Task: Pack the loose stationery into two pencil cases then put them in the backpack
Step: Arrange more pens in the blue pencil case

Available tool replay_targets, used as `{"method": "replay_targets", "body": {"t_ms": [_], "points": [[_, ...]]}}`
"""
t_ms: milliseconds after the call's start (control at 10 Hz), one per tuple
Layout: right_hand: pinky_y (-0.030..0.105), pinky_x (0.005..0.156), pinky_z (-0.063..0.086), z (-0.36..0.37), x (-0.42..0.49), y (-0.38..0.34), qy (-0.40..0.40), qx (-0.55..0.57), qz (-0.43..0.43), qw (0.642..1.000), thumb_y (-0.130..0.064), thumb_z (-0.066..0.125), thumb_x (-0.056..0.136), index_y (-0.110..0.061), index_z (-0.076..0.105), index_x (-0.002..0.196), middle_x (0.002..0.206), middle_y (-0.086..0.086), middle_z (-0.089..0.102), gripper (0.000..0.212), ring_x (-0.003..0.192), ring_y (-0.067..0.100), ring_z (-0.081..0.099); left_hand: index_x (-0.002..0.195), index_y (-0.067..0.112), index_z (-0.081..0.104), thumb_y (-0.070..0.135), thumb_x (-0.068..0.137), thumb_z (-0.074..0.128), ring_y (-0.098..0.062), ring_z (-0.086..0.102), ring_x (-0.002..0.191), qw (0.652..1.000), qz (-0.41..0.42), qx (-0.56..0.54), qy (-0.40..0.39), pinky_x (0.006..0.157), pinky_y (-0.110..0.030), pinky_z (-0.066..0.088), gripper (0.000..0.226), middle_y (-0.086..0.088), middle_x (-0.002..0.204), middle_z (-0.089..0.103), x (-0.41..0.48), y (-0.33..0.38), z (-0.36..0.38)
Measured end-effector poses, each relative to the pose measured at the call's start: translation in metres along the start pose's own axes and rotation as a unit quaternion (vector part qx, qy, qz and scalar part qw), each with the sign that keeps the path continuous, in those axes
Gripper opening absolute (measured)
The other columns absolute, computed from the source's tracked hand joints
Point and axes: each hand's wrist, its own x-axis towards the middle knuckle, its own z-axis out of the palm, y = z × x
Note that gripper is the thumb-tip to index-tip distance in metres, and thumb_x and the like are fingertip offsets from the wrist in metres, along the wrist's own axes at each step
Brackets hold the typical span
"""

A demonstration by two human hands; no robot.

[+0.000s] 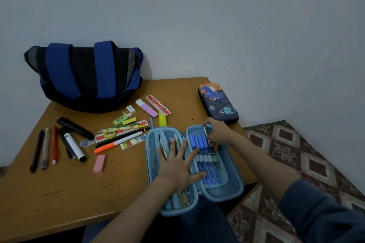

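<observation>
Head view: open light-blue pencil case (227, 189) lies at near edge of wooden table (59, 193), blue pens (203, 156) strapped in right half. Left hand (177, 165) flat, fingers splayed, pressing mesh half. Right hand (217, 134) pinches dark pen (212, 149) beside blue pens. Second, space-print case (218, 103) zipped, far right. Loose stationery (118, 134) scattered left; backpack (85, 77) against wall.

Little print is reading clearly: the red ruler (158, 105) is showing a scale and a white logo too small to make out, and the green eraser (120, 120) is carrying dark lettering too blurred to read
</observation>
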Motion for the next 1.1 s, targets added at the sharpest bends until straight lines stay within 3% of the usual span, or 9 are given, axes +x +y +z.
{"method": "replay_targets", "body": {"t_ms": [300, 400, 500, 600, 800, 1100], "points": [[0.024, 0.041, 0.052, 0.001, -0.003, -0.003, -0.045, -0.049, 0.041, 0.997, 0.006, 0.047, 0.09, -0.011, 0.035, 0.127, 0.076, 0.013, 0.056, 0.042, 0.053, 0.017, 0.058, 0.145, 0.04, -0.013, 0.075, 0.083, 0.018, -0.035, -0.029, 0.138, 1.0, -0.001, -0.009, 0.001, 0.105, -0.066, -0.013, 0.078, -0.002, 0.154, -0.025, -0.001, 0.0, -0.001], [0.025, 0.044, 0.053, 0.001, -0.01, -0.005, -0.084, -0.085, 0.059, 0.991, 0.007, 0.048, 0.089, -0.014, 0.037, 0.123, 0.075, 0.012, 0.057, 0.042, 0.052, 0.017, 0.059, 0.145, 0.04, -0.013, 0.081, 0.072, 0.004, -0.035, -0.03, 0.137, 1.0, -0.001, -0.011, -0.002, 0.105, -0.067, -0.014, 0.086, -0.002, 0.154, -0.025, -0.001, 0.001, -0.002], [0.022, 0.044, 0.052, -0.001, -0.015, -0.004, -0.086, -0.098, 0.066, 0.989, 0.005, 0.053, 0.087, -0.012, 0.042, 0.119, 0.079, 0.01, 0.059, 0.038, 0.055, 0.017, 0.061, 0.145, 0.04, -0.014, 0.08, 0.046, -0.012, -0.036, -0.03, 0.137, 1.0, 0.008, -0.017, -0.004, 0.104, -0.067, -0.015, 0.107, -0.002, 0.154, -0.026, 0.0, 0.002, -0.003], [0.024, 0.05, 0.055, 0.0, -0.016, -0.001, -0.046, -0.093, 0.053, 0.993, 0.004, 0.055, 0.086, -0.011, 0.051, 0.113, 0.078, 0.009, 0.059, 0.031, 0.058, 0.017, 0.061, 0.145, 0.04, -0.014, 0.08, 0.044, -0.013, -0.036, -0.031, 0.137, 1.0, 0.011, -0.025, -0.004, 0.103, -0.067, -0.015, 0.109, -0.002, 0.154, -0.026, 0.001, 0.001, -0.002], [0.036, 0.065, 0.058, 0.005, -0.011, 0.005, -0.002, -0.079, 0.041, 0.996, 0.006, 0.057, 0.083, -0.008, 0.053, 0.118, 0.08, 0.009, 0.058, 0.038, 0.059, 0.02, 0.062, 0.145, 0.04, -0.013, 0.081, 0.046, -0.012, -0.036, -0.03, 0.137, 1.0, 0.01, -0.027, 0.004, 0.104, -0.066, -0.015, 0.108, -0.002, 0.155, -0.024, 0.001, 0.001, -0.001], [0.031, 0.055, 0.055, 0.005, -0.012, 0.004, 0.019, -0.073, 0.042, 0.996, 0.008, 0.055, 0.083, -0.006, 0.055, 0.111, 0.069, 0.01, 0.058, 0.031, 0.048, 0.017, 0.059, 0.146, 0.04, -0.012, 0.081, 0.046, -0.01, -0.035, -0.031, 0.137, 0.999, 0.014, -0.036, -0.001, 0.104, -0.066, -0.015, 0.108, -0.001, 0.154, -0.025, 0.0, 0.001, -0.002]]}}
